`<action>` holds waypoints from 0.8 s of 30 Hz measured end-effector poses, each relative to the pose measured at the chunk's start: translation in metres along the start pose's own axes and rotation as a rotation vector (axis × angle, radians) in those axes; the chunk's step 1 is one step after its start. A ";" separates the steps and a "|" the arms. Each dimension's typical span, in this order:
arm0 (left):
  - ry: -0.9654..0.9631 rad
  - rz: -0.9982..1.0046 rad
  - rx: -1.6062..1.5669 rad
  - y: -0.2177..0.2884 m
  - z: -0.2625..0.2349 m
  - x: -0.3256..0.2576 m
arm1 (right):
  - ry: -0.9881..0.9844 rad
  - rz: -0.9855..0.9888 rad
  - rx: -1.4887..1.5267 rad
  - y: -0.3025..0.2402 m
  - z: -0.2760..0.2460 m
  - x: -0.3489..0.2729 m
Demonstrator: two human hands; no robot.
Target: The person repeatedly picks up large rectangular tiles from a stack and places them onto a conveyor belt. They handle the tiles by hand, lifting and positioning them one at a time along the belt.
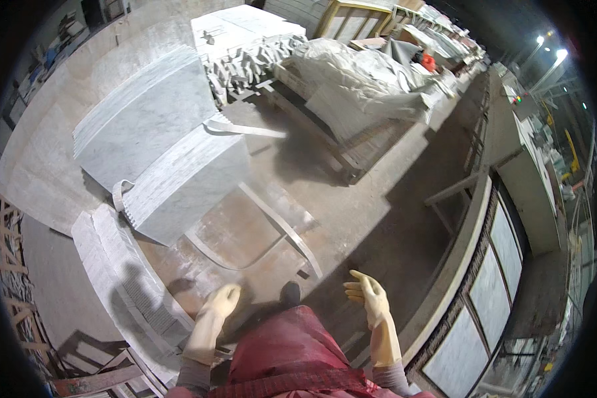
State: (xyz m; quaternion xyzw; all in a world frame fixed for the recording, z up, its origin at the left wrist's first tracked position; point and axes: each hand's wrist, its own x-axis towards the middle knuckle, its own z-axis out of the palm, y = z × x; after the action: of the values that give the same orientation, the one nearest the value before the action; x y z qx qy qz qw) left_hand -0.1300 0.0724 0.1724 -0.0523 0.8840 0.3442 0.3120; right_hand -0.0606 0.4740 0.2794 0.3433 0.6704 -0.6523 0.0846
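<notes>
My left hand (223, 300), in a long pale yellow rubber glove, hangs low with its fingers curled in and nothing seen in them. Beside the conveyor, my right hand (367, 293), gloved alike, is open and empty, its fingers apart. Ahead of my left hand stands a front stack of grey-veined marble tiles (196, 179), on edge in a leaning row. A second stack of marble tiles (146, 109) leans behind it. White strips (284, 229) lie loose on the dusty floor, and another strip (252, 129) sticks out from the stacks.
On the right runs a conveyor (438, 317) carrying marble tiles (456, 351). A pallet (341, 156) under crumpled plastic sheeting (361, 73) stands ahead. White packed slabs or foam (129, 285) lie at the left. A big board (53, 132) stands behind the tile stacks.
</notes>
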 end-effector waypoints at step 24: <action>0.869 -0.068 0.617 -0.057 -0.140 0.327 | -0.202 0.615 -0.409 0.113 -0.024 0.196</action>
State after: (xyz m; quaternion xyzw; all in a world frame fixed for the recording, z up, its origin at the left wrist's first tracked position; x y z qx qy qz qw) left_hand -0.4465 -0.0205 0.0273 -0.1246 0.9897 0.0046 -0.0710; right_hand -0.1350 0.5548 0.0802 0.4384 0.6407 -0.4796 0.4090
